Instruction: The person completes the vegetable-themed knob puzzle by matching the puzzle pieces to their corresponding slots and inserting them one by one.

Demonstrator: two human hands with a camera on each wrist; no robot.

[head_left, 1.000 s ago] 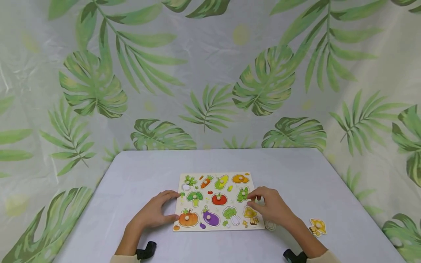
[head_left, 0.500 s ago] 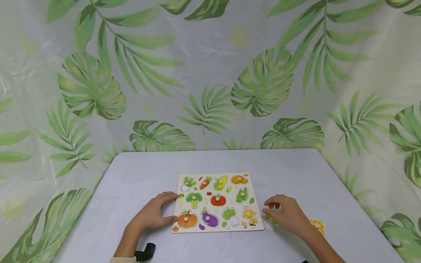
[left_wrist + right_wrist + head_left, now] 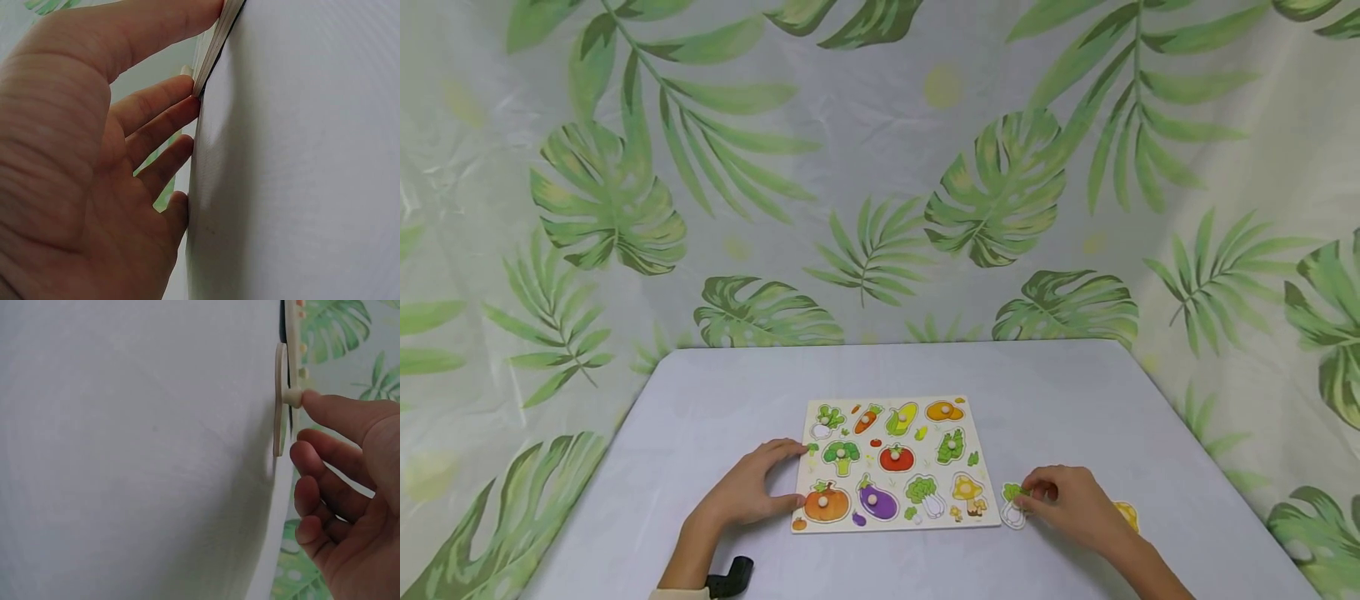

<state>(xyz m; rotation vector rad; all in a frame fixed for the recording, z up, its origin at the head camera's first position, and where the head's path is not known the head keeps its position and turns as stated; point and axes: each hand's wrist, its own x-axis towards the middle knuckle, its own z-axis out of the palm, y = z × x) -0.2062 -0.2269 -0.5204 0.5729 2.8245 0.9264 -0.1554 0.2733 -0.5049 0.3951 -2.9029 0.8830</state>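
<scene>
A wooden vegetable puzzle board (image 3: 891,527) lies flat on the table. My left hand (image 3: 752,483) rests at its left edge, thumb and fingers spread; the left wrist view shows fingertips against the board's side (image 3: 215,53). Just off the board's right edge is a bok choy puzzle piece (image 3: 1011,512). My right hand (image 3: 1071,500) is over the right side of that piece. In the right wrist view its thumb (image 3: 331,412) touches the piece's knob (image 3: 291,396), while the loosely curled fingers stay apart from the knob. A yellow mushroom piece (image 3: 1127,515) is partly hidden behind the right hand.
Knobbed pieces such as the pumpkin (image 3: 827,503), eggplant (image 3: 880,505) and tomato (image 3: 898,459) sit in the board. Knobless bok choy (image 3: 931,502) and mushroom (image 3: 967,487) pictures show at its lower right. A leaf-print curtain hangs behind the white table (image 3: 737,375).
My right hand has moved from the board's right edge rightward and toward me, down to the bok choy piece. My left hand stays at the board's left edge.
</scene>
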